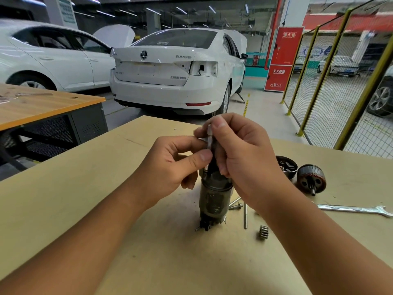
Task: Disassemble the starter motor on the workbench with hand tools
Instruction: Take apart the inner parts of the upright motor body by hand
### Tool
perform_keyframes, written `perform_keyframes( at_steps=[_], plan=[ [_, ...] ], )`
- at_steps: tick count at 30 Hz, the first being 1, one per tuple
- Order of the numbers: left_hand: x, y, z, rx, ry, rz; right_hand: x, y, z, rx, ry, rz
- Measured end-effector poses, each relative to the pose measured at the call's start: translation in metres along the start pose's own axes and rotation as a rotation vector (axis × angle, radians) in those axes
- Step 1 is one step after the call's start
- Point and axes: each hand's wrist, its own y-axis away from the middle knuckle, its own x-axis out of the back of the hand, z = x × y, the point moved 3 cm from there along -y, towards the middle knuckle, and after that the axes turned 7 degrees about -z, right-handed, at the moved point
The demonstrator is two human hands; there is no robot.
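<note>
The dark cylindrical starter motor body (214,196) stands upright on the workbench (106,199), its terminal end down. A bright metal shaft (208,135) sticks out of its top. My left hand (176,167) pinches the shaft between thumb and fingertips from the left. My right hand (238,154) curls round the shaft's upper part and the dark top of the motor from the right, hiding most of it.
On the bench to the right lie an armature (311,179), a round dark housing cap (286,166), a chrome open-end wrench (355,209), two long bolts (245,216), a small pinion gear (263,232). A second bench (42,107) stands left; white cars and a yellow fence beyond.
</note>
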Motion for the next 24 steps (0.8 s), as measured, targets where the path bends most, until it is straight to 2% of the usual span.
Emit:
perform_keyframes(
  at_steps=[24],
  plan=[
    [0.0007,0.0000,0.0016,0.011,0.010,-0.048,0.0019,-0.0014,0.0037,0.019,-0.095,-0.047]
  ],
)
